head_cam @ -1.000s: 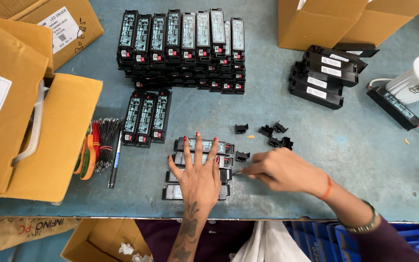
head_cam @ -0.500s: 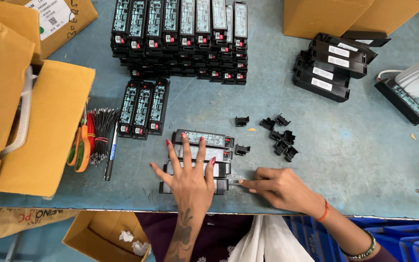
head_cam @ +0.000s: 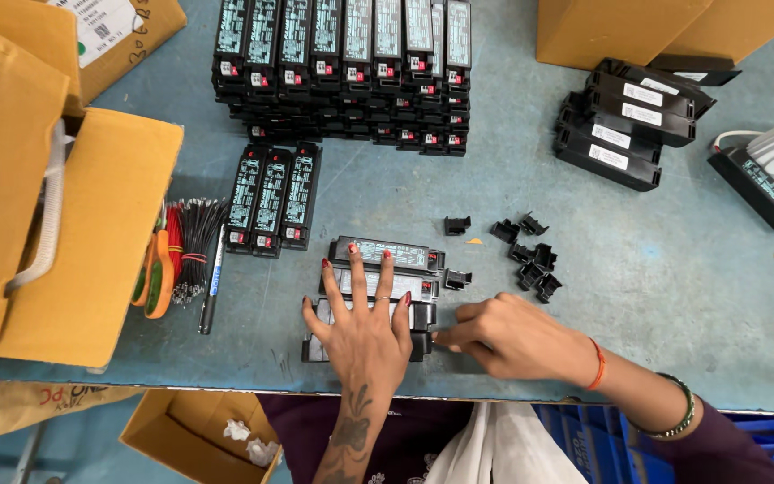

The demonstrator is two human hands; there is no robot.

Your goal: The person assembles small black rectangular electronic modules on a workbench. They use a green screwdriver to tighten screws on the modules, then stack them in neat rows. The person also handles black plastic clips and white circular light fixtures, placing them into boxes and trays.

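Several long black electronic modules lie side by side near the table's front edge. My left hand rests flat on them with fingers spread, pressing them down. My right hand is at the right end of the nearest module, fingertips pinched against its end; whether a small part is between the fingers I cannot tell. A small black clip sits at the end of the second module. Loose black clips lie scattered just right of the modules.
A big stack of the same modules fills the back middle, with three more lying flat in front. Cardboard boxes stand at left, scissors, a wire bundle and a pen beside them. Black units lie back right.
The view has shifted slightly. My left hand stays spread on the modules; my right hand has moved a little left, up to the end of the nearest module.
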